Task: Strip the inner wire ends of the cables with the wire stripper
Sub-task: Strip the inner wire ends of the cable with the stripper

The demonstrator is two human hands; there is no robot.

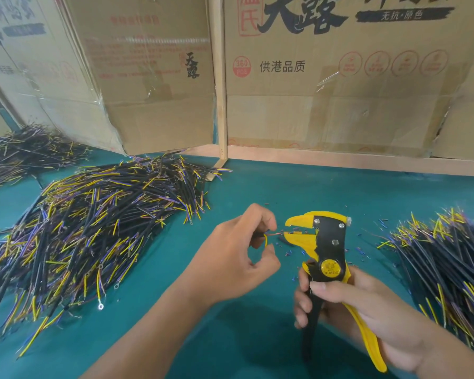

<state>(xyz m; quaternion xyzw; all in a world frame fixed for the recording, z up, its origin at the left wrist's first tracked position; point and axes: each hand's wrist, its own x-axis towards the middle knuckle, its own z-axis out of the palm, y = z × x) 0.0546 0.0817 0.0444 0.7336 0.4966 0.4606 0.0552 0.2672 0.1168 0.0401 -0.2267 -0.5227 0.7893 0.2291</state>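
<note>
Hands, two, bare, at near centre of a teal work surface (285,187). Left hand (238,258): fingers curled, thumb and forefinger pinching one short cable (266,240) at its end; a yellow inner wire loops down between the fingers, a thin reddish-copper inner end points right toward the tool. Right hand (367,310): fingers wrapped round both handles of the wire stripper (326,250), grip closed; how far the handles are squeezed cannot be told.

Wire stripper: yellow plastic beak-shaped head, black metal body with bright rivets, round yellow adjuster disc, one yellow and one black handle. Head stands upright, beak facing left, just right of the left hand.

Key relation: the wire end lies horizontally, long axis left to right, its tip at or just inside the stripper's mouth; whether it is seated in the blades cannot be told. The left hand is the one that feeds it; the likely next move is a short push right, then a squeeze.

Cable stock: large heap (93,228) at left, black sheaths with yellow, purple and blue inner wires, some with ring terminals; second heap (449,269) at right; third heap (25,154) far left. Insulation scraps (290,253), small, blue and dark, scattered near the tool. Cardboard cartons (340,91), taped, printed, along the far edge.
</note>
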